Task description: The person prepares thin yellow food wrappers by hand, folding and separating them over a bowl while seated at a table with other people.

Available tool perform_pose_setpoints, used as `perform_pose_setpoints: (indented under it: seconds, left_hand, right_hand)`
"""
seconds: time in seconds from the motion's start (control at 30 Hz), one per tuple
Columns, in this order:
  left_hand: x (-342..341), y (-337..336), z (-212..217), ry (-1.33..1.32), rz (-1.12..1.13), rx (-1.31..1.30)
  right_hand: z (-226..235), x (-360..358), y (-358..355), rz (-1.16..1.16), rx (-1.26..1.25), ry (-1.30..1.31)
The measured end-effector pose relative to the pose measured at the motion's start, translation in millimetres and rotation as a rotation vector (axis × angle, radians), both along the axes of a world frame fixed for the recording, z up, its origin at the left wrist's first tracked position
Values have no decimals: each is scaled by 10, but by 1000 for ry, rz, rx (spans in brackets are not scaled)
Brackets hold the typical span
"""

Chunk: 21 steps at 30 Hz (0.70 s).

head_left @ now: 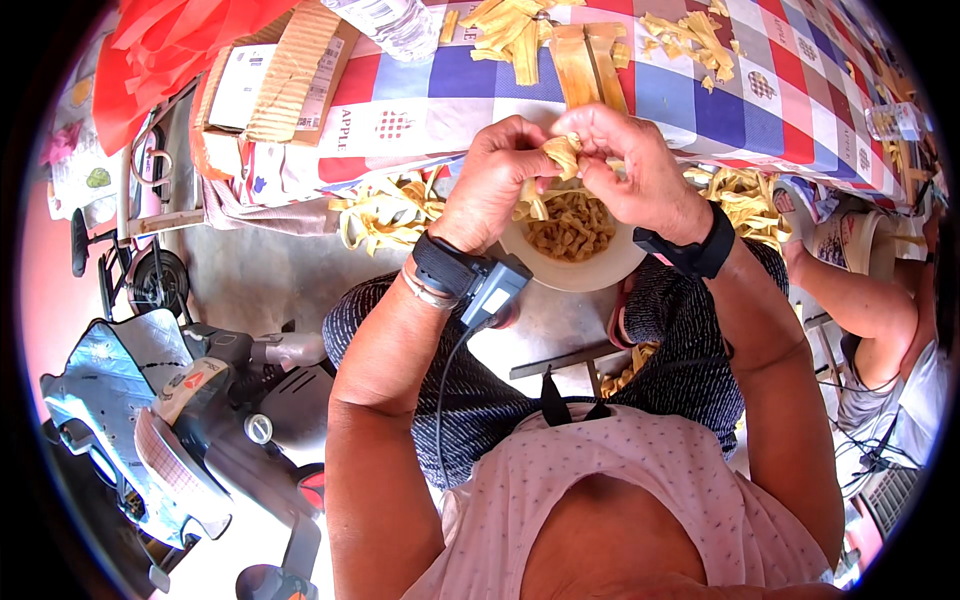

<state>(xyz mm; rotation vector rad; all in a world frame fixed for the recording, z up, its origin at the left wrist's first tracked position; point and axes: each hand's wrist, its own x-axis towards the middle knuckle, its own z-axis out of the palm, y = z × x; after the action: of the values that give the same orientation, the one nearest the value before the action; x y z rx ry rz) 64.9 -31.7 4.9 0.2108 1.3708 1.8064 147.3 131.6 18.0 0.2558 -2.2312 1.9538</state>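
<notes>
— Pinching a pale yellow strip point(562, 152) between them, both hands meet above the white bowl point(580, 272). Confirm grip state.

— Left hand point(497, 170): fingers curled, thumb and forefinger clamped on the strip's left end. Right hand point(632, 160): fingers bent, closed on the same strip from the right. The strip is folded or twisted between the fingertips; the exact shape cannot be told.

— Position of the strip?

— Held just above the bowl's far rim, in front of the table edge.

— Bowl contents?

— Small twisted yellow pieces point(572, 225), piled loosely. The bowl sits on the person's lap, over a dark patterned skirt.

— Wrist equipment?

— Left wrist: a dark band carrying a grey box point(494, 290) with a cable running down along the forearm, plus thin bangles. Right wrist: a black band point(694, 250).

— Surroundings?

— A checked tablecloth point(690, 95) in red, blue and white covers the table beyond the hands. On it lie flat yellow strips and scraps point(580, 55). More strips hang in heaps point(385, 212) at the near table edge. A cardboard box point(280, 75) lies at the left end, a clear plastic bottle point(395, 25) beside it. A scooter point(190, 400) stands on the floor at left. Another person's arm point(860, 300) shows at right.
</notes>
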Motion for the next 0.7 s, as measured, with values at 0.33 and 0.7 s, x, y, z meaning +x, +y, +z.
perform_pose_setpoints:
  seconds: [0.33,0.7]
  left_hand:
    - [124,80,108,104,168,28]
    - [211,162,58,-3,20,126]
  right_hand:
    - [-31,-36,-55,-207,196,48]
    - [-56,0,216,-304,358,45]
